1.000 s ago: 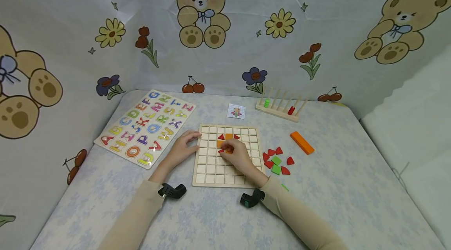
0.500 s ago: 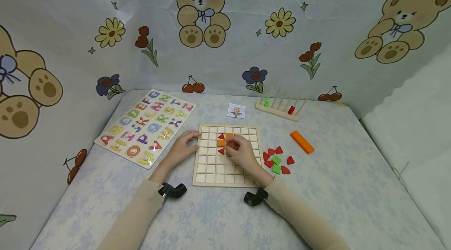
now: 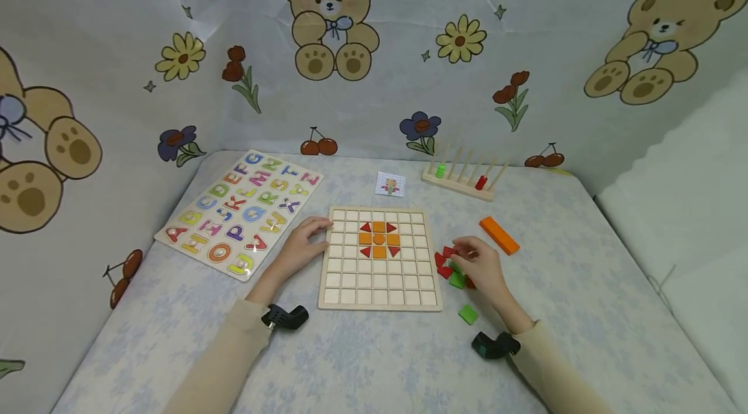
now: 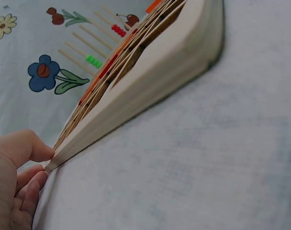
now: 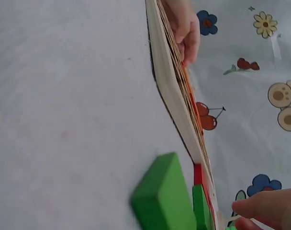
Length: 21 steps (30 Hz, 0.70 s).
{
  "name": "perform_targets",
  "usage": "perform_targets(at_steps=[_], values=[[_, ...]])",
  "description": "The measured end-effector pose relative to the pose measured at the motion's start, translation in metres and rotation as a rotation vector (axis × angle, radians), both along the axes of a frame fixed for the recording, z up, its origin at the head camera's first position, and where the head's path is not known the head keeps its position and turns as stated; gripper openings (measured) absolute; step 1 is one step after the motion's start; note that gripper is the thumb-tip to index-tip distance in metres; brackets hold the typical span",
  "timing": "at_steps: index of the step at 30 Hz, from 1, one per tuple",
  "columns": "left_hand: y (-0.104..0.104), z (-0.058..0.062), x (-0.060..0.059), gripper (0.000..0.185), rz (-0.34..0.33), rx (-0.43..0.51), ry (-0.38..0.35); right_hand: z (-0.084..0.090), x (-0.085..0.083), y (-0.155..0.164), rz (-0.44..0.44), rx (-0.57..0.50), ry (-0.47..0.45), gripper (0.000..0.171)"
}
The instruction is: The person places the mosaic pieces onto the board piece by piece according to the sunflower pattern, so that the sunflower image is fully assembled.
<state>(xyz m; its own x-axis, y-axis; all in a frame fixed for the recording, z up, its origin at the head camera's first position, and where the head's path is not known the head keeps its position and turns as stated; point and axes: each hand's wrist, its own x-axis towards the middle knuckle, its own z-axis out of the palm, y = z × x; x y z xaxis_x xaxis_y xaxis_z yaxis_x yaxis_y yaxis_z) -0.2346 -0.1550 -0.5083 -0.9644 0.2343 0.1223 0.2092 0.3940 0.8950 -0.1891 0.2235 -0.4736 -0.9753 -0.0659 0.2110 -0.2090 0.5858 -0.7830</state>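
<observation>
My left hand point(image 3: 300, 248) rests at the left edge of a wooden grid board point(image 3: 350, 281), its fingertips and thumb touching the rim, as the left wrist view also shows. In the middle of the board lies an orange disc point(image 3: 378, 239) in a cell, with orange squares point(image 3: 379, 252) around it and red pointed pieces point(image 3: 394, 250) at the corners. To the right of the board, my right hand point(image 3: 482, 268) is over a loose group of red pieces point(image 3: 444, 272) and green squares point(image 3: 457, 280). Its thumb and index finger are slightly apart, with fingertips right at the pieces.
Another green square point(image 3: 468, 315) lies nearer me. An orange bar point(image 3: 499, 235) lies beyond my right hand. A small pattern card point(image 3: 390, 184) and a peg rack point(image 3: 458, 185) with green and red beads stand at the back. An alphabet puzzle board point(image 3: 193, 222) lies at left.
My right hand has left the board's middle and moved right to the loose pieces, uncovering the orange disc and the pieces around it. My left hand has stayed at the board's edge.
</observation>
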Motion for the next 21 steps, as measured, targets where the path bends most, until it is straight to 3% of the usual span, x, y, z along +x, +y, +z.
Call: perform_targets(at_steps=[5,13,21], values=[[0.001,0.000,0.000,0.042,0.010,-0.004,-0.012,-0.013,0.006,0.022,0.043,0.042,0.013,0.034],[0.001,-0.001,0.000,0.042,0.007,-0.009,-0.010,-0.020,0.005,0.025,0.095,0.118,0.110,0.033],[0.001,0.000,0.000,0.042,0.006,-0.016,-0.016,-0.016,0.004,0.023,0.056,0.120,0.014,0.034]])
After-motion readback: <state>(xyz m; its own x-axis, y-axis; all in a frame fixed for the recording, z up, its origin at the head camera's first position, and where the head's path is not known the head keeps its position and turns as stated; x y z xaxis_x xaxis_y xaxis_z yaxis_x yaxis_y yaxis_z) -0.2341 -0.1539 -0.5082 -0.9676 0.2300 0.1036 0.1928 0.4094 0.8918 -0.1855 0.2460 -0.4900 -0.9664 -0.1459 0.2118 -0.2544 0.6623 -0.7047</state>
